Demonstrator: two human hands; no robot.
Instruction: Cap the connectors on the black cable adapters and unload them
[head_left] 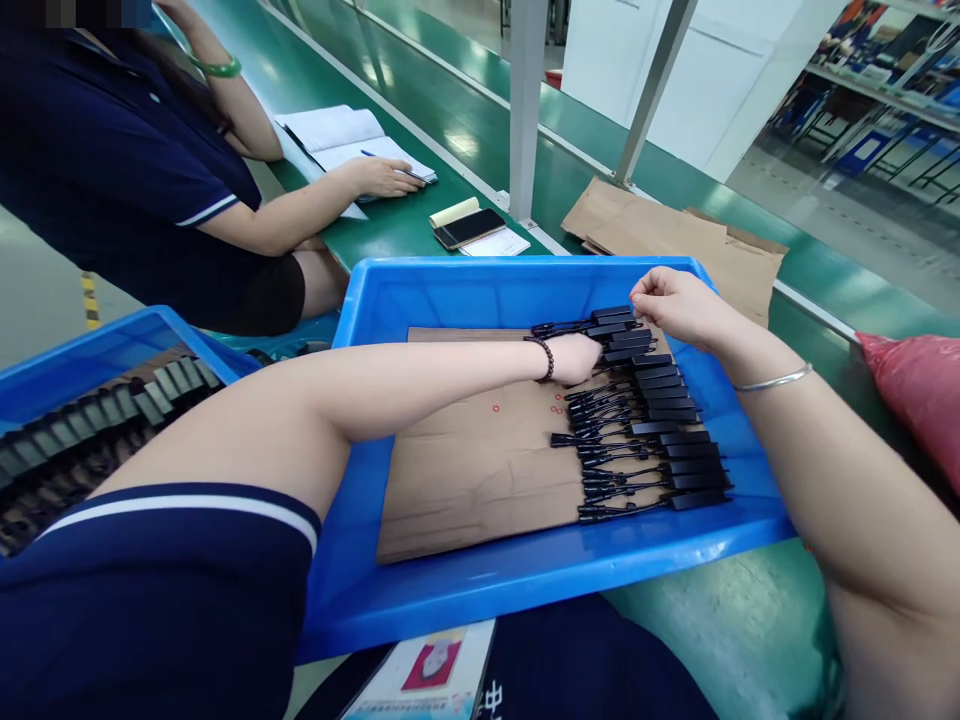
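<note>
Nearest, at the wearer's lap, hangs a white printed card with a red photo panel point(420, 680). Just beyond it is a large blue plastic bin point(525, 597), lined with a flat brown cardboard sheet point(465, 490) that carries a few small red rings point(496, 408). Slim black rectangular adapters with short black cables point(675, 410) lie side by side in a column along the bin's right part, cables pointing left. The left hand point(576, 358), wearing a dark beaded bracelet point(549, 360), reaches in at the cable side of the upper adapters; whether its grip grasps one cannot be told. The right hand point(675, 305) hovers by the far right corner, fingertips drawn together; whether that grip pinches anything is also unclear. At left, a second blue bin point(90, 348) holds more rows of dark pieces. Farther off, on the green bench point(390, 232), lie a black phone point(471, 229), an open white notebook point(345, 135) under a co-worker's hand point(386, 178), and loose brown cardboard pieces point(660, 230) beside metal posts point(527, 110).
</note>
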